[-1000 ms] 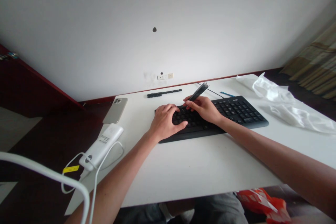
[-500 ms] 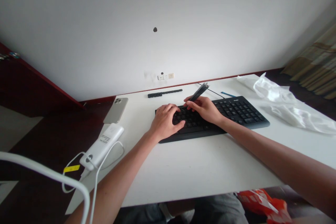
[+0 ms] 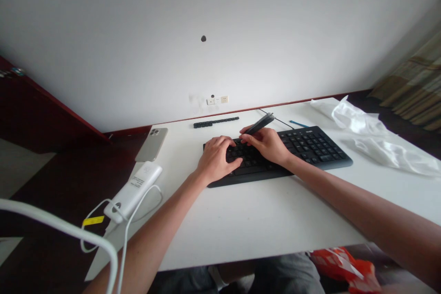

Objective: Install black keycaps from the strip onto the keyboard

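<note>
A black keyboard [image 3: 319, 144] lies on the white table, its left half partly covered by my hands. My left hand [image 3: 215, 158] rests over its left end, thumb apart from the bent fingers, holding nothing I can see. Pinched in my right hand [image 3: 267, 144] is a dark pen-shaped tool [image 3: 261, 122], slanting up to the right. Its lower end points down at the keys beside my left fingertips; the contact point is hidden. Behind the keyboard, a row of small black keycaps [image 3: 217, 122] is lined up on the table.
Left on the table [image 3: 248, 220] are a phone [image 3: 151, 144] and a white power-bank-like device [image 3: 134, 190] with a white cable. A thin blue stick [image 3: 299, 123] lies behind the keyboard. Crumpled white plastic [image 3: 358, 117] covers the right side. Below hangs a red bag [image 3: 344, 266].
My right hand has shifted slightly left and the tool's upper end has tipped lower. My left hand stays in place on the keyboard.
</note>
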`<action>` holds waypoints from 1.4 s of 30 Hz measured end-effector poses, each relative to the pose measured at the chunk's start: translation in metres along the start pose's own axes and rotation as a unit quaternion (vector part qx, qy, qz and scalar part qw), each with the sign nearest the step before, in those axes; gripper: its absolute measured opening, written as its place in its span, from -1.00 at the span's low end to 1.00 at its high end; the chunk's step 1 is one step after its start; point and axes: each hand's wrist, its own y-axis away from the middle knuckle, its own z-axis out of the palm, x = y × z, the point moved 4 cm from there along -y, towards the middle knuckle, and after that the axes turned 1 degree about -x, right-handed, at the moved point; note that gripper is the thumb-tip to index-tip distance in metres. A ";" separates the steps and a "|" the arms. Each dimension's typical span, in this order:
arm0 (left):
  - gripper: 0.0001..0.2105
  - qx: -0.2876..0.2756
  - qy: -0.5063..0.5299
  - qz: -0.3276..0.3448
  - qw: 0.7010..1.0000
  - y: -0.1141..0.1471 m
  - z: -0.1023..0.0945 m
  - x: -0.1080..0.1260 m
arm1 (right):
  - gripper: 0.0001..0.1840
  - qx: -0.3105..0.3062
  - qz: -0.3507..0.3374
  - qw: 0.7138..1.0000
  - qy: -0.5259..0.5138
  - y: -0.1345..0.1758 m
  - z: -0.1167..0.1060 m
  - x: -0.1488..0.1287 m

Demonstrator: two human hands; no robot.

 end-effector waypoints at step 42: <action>-0.82 0.001 -0.030 0.032 0.999 0.001 -0.013 0.004 | -0.71 -0.050 -0.037 0.993 0.098 -0.006 0.013 -0.016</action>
